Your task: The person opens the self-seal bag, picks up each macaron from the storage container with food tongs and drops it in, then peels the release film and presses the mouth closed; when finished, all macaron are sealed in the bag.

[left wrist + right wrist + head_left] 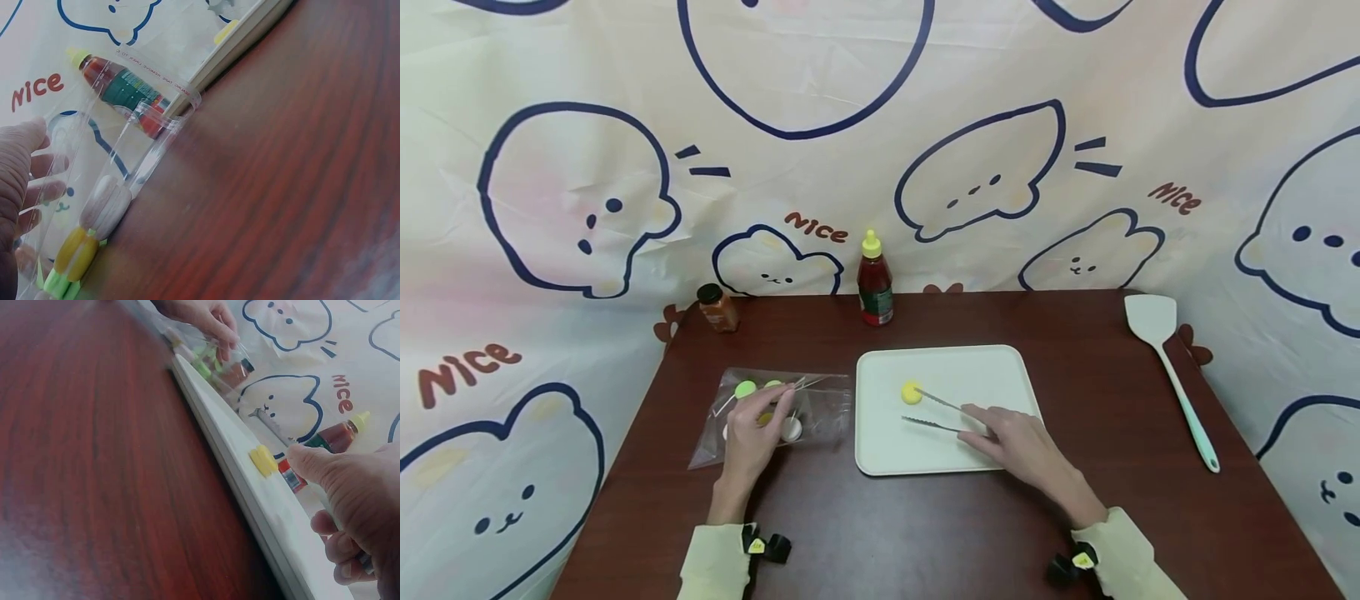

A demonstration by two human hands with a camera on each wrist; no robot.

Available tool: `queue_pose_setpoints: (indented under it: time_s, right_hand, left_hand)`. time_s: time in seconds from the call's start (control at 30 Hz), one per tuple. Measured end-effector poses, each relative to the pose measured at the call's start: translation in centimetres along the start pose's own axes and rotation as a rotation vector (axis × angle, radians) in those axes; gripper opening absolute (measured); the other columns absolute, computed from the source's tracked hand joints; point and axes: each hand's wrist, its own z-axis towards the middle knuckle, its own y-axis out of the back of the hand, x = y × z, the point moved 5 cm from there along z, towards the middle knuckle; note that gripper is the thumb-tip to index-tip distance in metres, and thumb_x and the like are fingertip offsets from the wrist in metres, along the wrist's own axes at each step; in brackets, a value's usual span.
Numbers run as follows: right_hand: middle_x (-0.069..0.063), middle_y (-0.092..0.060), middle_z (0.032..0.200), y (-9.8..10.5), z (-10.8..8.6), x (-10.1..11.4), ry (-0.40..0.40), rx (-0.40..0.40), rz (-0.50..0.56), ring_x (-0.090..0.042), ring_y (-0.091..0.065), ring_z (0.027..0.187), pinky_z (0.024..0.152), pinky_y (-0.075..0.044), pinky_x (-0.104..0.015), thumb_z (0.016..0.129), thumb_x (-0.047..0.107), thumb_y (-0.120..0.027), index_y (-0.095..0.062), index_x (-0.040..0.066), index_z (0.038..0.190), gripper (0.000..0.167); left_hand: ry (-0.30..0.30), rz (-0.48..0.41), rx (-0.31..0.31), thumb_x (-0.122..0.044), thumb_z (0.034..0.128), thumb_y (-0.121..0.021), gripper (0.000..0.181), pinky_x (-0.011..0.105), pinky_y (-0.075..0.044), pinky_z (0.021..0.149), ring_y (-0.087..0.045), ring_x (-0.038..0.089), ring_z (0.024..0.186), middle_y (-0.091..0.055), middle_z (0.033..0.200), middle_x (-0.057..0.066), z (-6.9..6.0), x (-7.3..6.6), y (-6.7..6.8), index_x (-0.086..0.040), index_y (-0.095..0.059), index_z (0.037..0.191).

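On the left of the table lies a clear plastic bag (831, 408) with several macarons in it: a white macaron (105, 206), a yellow macaron (76, 253) and green ones. My left hand (751, 433) pinches the bag's upper edge between thumb and fingers. Metal tongs (936, 427) are held in my right hand (1026, 442) above the white tray (880, 454), their arms spread apart. A single yellow macaron (912, 392) sits on the tray, beside the tip of the tongs' far arm. The right wrist view shows this yellow macaron (263, 460) near the tray's edge.
At the back of the table stand a red sauce bottle (876, 287) with a yellow cap and a small spice jar (718, 310) with a black lid. A white spatula (1172, 367) lies along the right side. A printed cloth (985, 67) hangs behind.
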Motion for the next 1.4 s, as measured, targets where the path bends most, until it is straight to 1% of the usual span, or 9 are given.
queue_pose_setpoints:
  time_s: [0.23, 0.53, 0.6, 0.67, 0.77, 0.8, 0.93, 1.13, 1.4]
  right_hand:
    - [0.016, -0.049, 0.070, -0.2, 1.2, -0.6, -0.013, -0.007, 0.014, -0.004, -0.043, 0.062, 0.057, -0.039, -0.022, 0.094, 0.046, -0.077, -0.073, 0.020, 0.134, 0.048]
    - [0.009, -0.056, 0.069, -1.5, 2.8, -1.8, -0.081, 0.095, 0.023, -0.007, -0.043, 0.063, 0.054, -0.035, -0.025, 0.097, 0.051, -0.073, -0.072, 0.020, 0.134, 0.049]
    - [0.007, -0.065, 0.075, -1.7, 3.0, -2.0, -0.094, 0.117, 0.036, -0.008, -0.051, 0.068, 0.057, -0.040, -0.027, 0.097, 0.052, -0.072, -0.072, 0.020, 0.135, 0.049]
    - [0.003, -0.076, 0.094, -1.8, 3.2, -2.1, -0.105, 0.131, 0.052, -0.011, -0.061, 0.078, 0.064, -0.047, -0.030, 0.097, 0.052, -0.071, -0.072, 0.020, 0.135, 0.049]
    - [-0.001, -0.076, 0.122, -1.8, 3.4, -2.2, -0.118, 0.149, 0.071, -0.014, -0.068, 0.095, 0.075, -0.053, -0.035, 0.097, 0.051, -0.072, -0.072, 0.019, 0.135, 0.050]
    - [-0.002, -0.076, 0.124, -1.8, 3.4, -2.2, -0.123, 0.156, 0.073, -0.014, -0.069, 0.098, 0.077, -0.053, -0.035, 0.098, 0.051, -0.071, -0.072, 0.019, 0.136, 0.050]
    - [-0.001, -0.077, 0.118, -1.9, 3.6, -2.2, -0.138, 0.178, 0.094, -0.013, -0.062, 0.088, 0.072, -0.049, -0.034, 0.098, 0.051, -0.071, -0.071, 0.020, 0.137, 0.050]
    - [-0.001, -0.074, 0.129, -2.0, 3.6, -2.1, -0.133, 0.186, 0.097, -0.021, -0.071, 0.113, 0.083, -0.056, -0.042, 0.099, 0.049, -0.069, -0.070, 0.022, 0.139, 0.048]
    - [-0.002, -0.076, 0.124, -1.9, 3.5, -1.9, -0.109, 0.177, 0.103, -0.024, -0.072, 0.113, 0.086, -0.057, -0.046, 0.101, 0.045, -0.068, -0.071, 0.021, 0.138, 0.044]
  left_hand:
    - [0.010, 0.007, -0.001, 0.001, 0.0902, -0.079, 0.020, 0.020, -0.048, 0.099, -0.075, 0.026, 0.095, -0.080, 0.103, 0.008, 0.1, -0.1, 0.1, -0.007, -0.082, 0.108]
    - [0.004, -0.010, -0.004, 0.003, 0.0891, -0.080, 0.021, 0.018, -0.047, 0.100, -0.075, 0.027, 0.095, -0.080, 0.103, 0.008, -0.1, 0.0, 0.1, -0.006, -0.082, 0.108]
    - [0.001, -0.011, -0.005, 0.003, 0.0889, -0.080, 0.021, 0.019, -0.047, 0.099, -0.075, 0.027, 0.095, -0.080, 0.103, 0.008, -0.1, 0.0, 0.1, -0.006, -0.082, 0.108]
    - [-0.002, -0.011, -0.006, 0.004, 0.0882, -0.080, 0.022, 0.019, -0.047, 0.099, -0.075, 0.028, 0.094, -0.080, 0.103, 0.009, -0.2, 0.1, 0.1, -0.006, -0.082, 0.108]
    - [-0.002, -0.007, -0.004, 0.004, 0.0881, -0.080, 0.023, 0.020, -0.047, 0.099, -0.075, 0.028, 0.094, -0.080, 0.103, 0.009, -0.3, 0.0, 0.1, -0.007, -0.082, 0.108]
    - [-0.001, -0.007, -0.003, 0.004, 0.0883, -0.080, 0.023, 0.020, -0.047, 0.099, -0.075, 0.028, 0.094, -0.080, 0.104, 0.008, -0.2, 0.0, 0.1, -0.007, -0.082, 0.108]
    - [0.002, -0.006, 0.005, 0.003, 0.0897, -0.079, 0.022, 0.020, -0.047, 0.100, -0.075, 0.027, 0.095, -0.080, 0.105, 0.008, -0.1, 0.0, 0.1, -0.007, -0.082, 0.109]
    - [0.005, -0.004, 0.012, 0.003, 0.0901, -0.079, 0.020, 0.019, -0.047, 0.100, -0.075, 0.027, 0.095, -0.080, 0.104, 0.009, -0.2, 0.1, 0.0, -0.005, -0.082, 0.108]
    - [0.036, 0.021, 0.036, -0.003, 0.0928, -0.078, 0.016, 0.022, -0.048, 0.099, -0.075, 0.027, 0.097, -0.080, 0.105, 0.009, -0.2, 0.3, 0.1, -0.006, -0.081, 0.109]
